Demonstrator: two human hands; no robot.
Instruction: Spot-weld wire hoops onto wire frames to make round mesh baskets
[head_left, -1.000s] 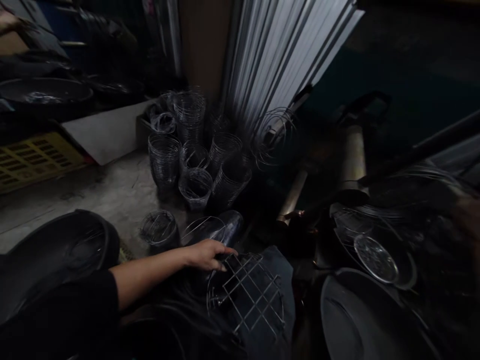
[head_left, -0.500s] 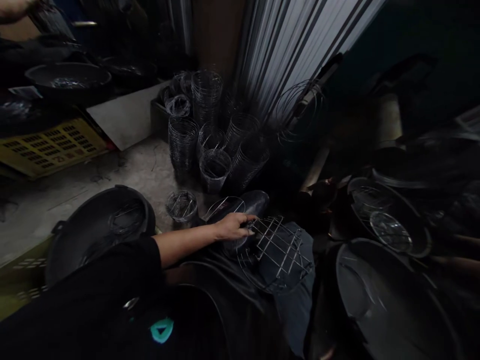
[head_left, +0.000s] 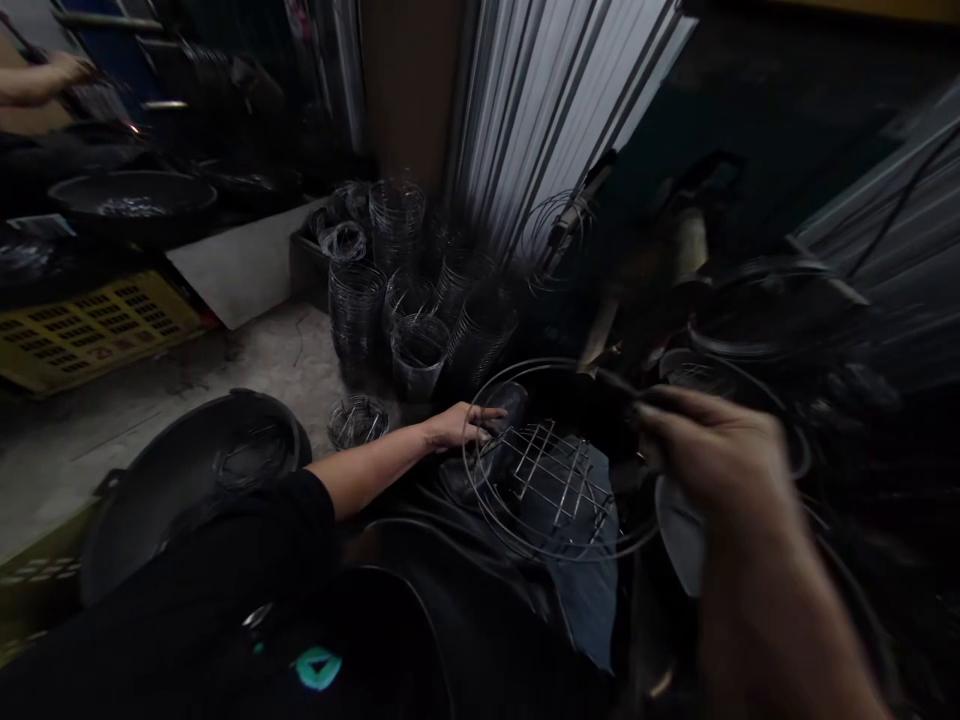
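My left hand (head_left: 456, 426) reaches out low in the middle, its fingers closed at the edge of a wire grid rack (head_left: 551, 465) made of crossed rods. The rack lies over a blue-grey cloth (head_left: 589, 590) on my lap. On the right my right hand (head_left: 712, 440), smeared by motion, pinches a large thin wire ring (head_left: 634, 545). The ring's loop spans the area above the rack, and its left side passes by my left fingertips. Whether those fingers also touch the ring, I cannot tell.
Stacks of wire rings (head_left: 356, 315) stand on the floor ahead, with a shorter stack (head_left: 358, 422) nearer. A black pan (head_left: 120, 530) lies at left, and more pans are at right. A yellow crate (head_left: 97, 325) sits farther left. Another person's hand (head_left: 64, 75) shows at top left.
My right hand has come into view at the right with the large wire ring, now spread over the rack. My left hand stays at the rack's edge. The view has shifted slightly.
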